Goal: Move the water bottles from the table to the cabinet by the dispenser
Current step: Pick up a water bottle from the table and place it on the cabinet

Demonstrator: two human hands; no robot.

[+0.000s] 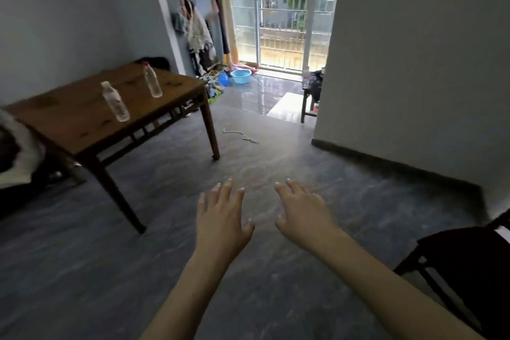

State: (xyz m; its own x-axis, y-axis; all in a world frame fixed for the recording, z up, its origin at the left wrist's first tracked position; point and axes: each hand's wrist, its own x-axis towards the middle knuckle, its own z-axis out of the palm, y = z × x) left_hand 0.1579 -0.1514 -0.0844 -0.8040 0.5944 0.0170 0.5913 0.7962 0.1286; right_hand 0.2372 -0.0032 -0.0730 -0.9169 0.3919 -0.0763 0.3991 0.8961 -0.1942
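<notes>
Two clear plastic water bottles stand upright on the brown wooden table (82, 124) at the left. The nearer bottle (115, 102) has a clear cap; the farther bottle (152, 80) has a red cap. My left hand (222, 218) and my right hand (302, 212) are held out over the grey floor, palms down, fingers spread, holding nothing. Both hands are well to the right of and nearer than the table. No cabinet or dispenser is in view.
A white wall corner (320, 130) juts in at the right. A dark chair (469, 270) sits at the lower right. Blue basins (240, 76), hanging clothes and a small stool (309, 107) stand near the barred balcony door. A cord (242, 135) lies on the floor.
</notes>
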